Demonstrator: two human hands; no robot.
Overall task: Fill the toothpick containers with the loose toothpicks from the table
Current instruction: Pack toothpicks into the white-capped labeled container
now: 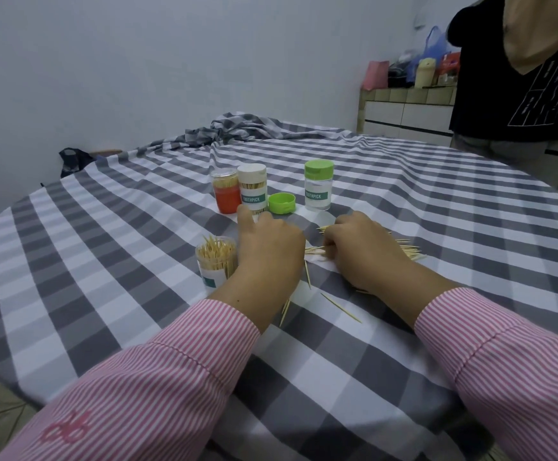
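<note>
An open clear container [216,261] packed with toothpicks stands just left of my left hand [267,251]. That hand's fingers curl downward with the thumb up; its palm side is hidden. My right hand [360,251] rests on the pile of loose toothpicks [407,251], its curled fingers gripping a bunch whose tips stick out to the left. A few single toothpicks [340,307] lie nearer to me. Behind the hands stand an orange container [226,196], a white-lidded full container [252,191], a green-lidded container [318,189] and a loose green lid [281,203].
The table is covered by a grey and white checked cloth [121,227], bunched at the far side. A person in a black shirt [520,88] stands at the table's far right. A tiled counter [404,118] with bags is behind.
</note>
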